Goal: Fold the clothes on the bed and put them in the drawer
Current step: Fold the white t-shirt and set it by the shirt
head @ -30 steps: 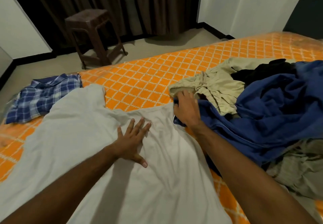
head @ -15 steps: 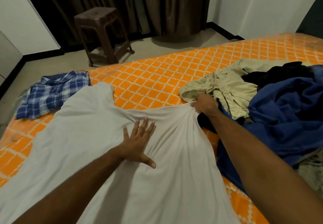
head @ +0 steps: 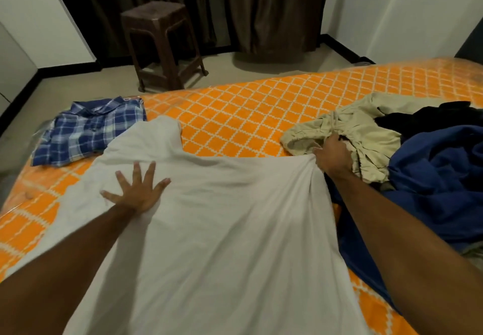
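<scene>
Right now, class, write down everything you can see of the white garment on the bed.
The white garment is plain, soft, thin-looking cloth, spread mostly flat across the orange bed, with light creases. One sleeve-like part reaches toward the plaid shirt. The left hand presses it flat with spread fingers; the right hand grips its far right corner, pulling it taut. Its right edge lies against the blue cloth.

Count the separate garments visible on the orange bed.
5: blue plaid shirt far left; white garment under both hands; beige garment, black garment and dark blue garment piled right. More may be hidden.
</scene>
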Action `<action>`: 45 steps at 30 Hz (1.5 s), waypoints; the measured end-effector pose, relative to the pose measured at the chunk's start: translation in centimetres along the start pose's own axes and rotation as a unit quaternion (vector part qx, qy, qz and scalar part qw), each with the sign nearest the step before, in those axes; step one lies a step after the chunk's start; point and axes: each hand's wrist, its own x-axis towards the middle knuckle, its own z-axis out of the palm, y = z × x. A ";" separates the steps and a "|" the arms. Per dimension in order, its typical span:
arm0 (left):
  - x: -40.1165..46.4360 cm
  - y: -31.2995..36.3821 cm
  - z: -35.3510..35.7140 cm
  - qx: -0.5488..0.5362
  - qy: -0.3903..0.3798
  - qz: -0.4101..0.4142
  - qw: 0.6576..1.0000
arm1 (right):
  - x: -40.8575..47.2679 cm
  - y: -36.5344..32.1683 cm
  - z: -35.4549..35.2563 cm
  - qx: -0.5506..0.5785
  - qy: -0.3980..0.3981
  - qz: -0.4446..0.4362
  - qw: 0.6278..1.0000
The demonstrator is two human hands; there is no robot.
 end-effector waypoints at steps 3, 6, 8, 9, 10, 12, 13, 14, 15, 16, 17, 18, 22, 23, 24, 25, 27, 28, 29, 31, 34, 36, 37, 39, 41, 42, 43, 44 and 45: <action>-0.1 -1.2 0.2 0.033 0.031 0.055 0.997 | -2.5 -1.7 1.3 -0.221 0.092 -0.171 0.956; 0.3 -2.4 0.4 0.046 0.060 0.107 0.991 | -6.0 -5.4 4.1 -0.198 0.051 -0.367 0.908; 1.0 -4.0 0.0 0.047 0.069 0.125 0.989 | -9.4 -8.9 7.3 -0.091 -0.047 -0.504 0.858; 1.3 -4.5 -0.1 0.048 0.069 0.134 0.987 | -11.0 -10.2 8.7 -0.074 -0.086 -0.553 0.825; 1.6 -5.1 -0.3 0.047 0.071 0.134 0.987 | -12.6 -11.5 9.9 -0.077 -0.126 -0.575 0.804; 2.4 -6.6 -0.6 0.038 0.075 0.109 0.990 | -14.7 -13.2 11.9 -0.104 -0.162 -0.537 0.821; 2.8 -7.3 -0.6 0.033 0.082 0.093 0.992 | -14.8 -13.6 12.6 -0.113 -0.150 -0.501 0.845; 3.1 -7.9 -0.6 0.029 0.092 0.084 0.992 | -14.7 -14.0 13.0 -0.122 -0.131 -0.467 0.866; 3.4 -8.5 -0.5 0.025 0.104 0.081 0.991 | -14.4 -14.5 13.3 -0.136 -0.119 -0.441 0.879; 3.6 -8.9 -0.4 0.025 0.114 0.083 0.990 | -13.9 -14.8 13.5 -0.147 -0.116 -0.425 0.886; 3.6 -9.2 -0.1 0.024 0.128 0.088 0.988 | -13.5 -15.0 13.7 -0.155 -0.118 -0.412 0.890; 3.5 -9.0 0.1 0.030 0.146 0.094 0.984 | -12.9 -14.8 13.5 -0.158 -0.117 -0.394 0.898; 3.8 -9.1 1.1 0.041 0.181 0.100 0.978 | -10.4 -12.5 12.3 -0.181 -0.086 -0.287 0.937; 3.9 -9.3 1.5 0.043 0.188 0.100 0.976 | -10.3 -11.1 11.8 -0.186 -0.084 -0.276 0.939; 4.2 -9.4 1.4 0.049 0.187 0.091 0.977 | -10.2 -9.9 11.2 -0.182 -0.085 -0.277 0.940; 4.2 -9.5 1.4 0.052 0.177 0.086 0.979 | -10.4 -7.9 10.3 -0.188 -0.085 -0.279 0.938; 4.2 -9.0 1.0 0.060 0.142 0.087 0.984 | -10.9 -3.3 7.5 -0.216 -0.062 -0.261 0.939; 4.4 -9.4 0.7 0.071 0.123 0.082 0.986 | -10.7 -1.6 6.6 -0.235 -0.058 -0.245 0.939; 4.2 -9.3 0.1 0.077 0.103 0.073 0.989 | -10.4 0.5 5.2 -0.259 -0.061 -0.218 0.939; 3.2 -8.4 -1.2 0.100 0.079 0.039 0.991 | -10.1 3.7 2.6 -0.291 -0.067 -0.160 0.941; -0.4 -5.8 -1.8 0.216 0.097 0.100 0.966 | -11.2 5.4 -0.4 -0.304 -0.083 -0.157 0.936; -3.1 -4.1 -0.3 0.209 0.098 0.215 0.949 | -12.5 4.6 -0.6 -0.278 -0.069 -0.229 0.930; -4.8 -3.2 0.6 0.181 0.079 0.260 0.945 | -14.0 4.1 -0.7 -0.253 -0.058 -0.288 0.922; -8.7 -0.8 2.4 0.142 0.040 0.334 0.931 | -17.3 3.5 0.0 -0.198 -0.084 -0.422 0.881; -13.3 1.4 4.9 0.142 0.009 0.404 0.904 | -20.7 4.7 0.6 -0.150 -0.171 -0.461 0.858; -15.5 2.1 6.2 0.165 -0.001 0.430 0.888 | -22.1 5.6 0.4 -0.144 -0.213 -0.428 0.866; -17.1 2.1 7.2 0.182 -0.012 0.442 0.878 | -22.7 6.4 0.4 -0.142 -0.230 -0.387 0.882; -18.5 1.8 7.9 0.192 -0.008 0.445 0.875 | -23.4 7.6 0.1 -0.145 -0.223 -0.344 0.901; -19.7 1.2 8.3 0.196 0.004 0.444 0.875 | -24.0 8.9 -0.3 -0.146 -0.206 -0.302 0.919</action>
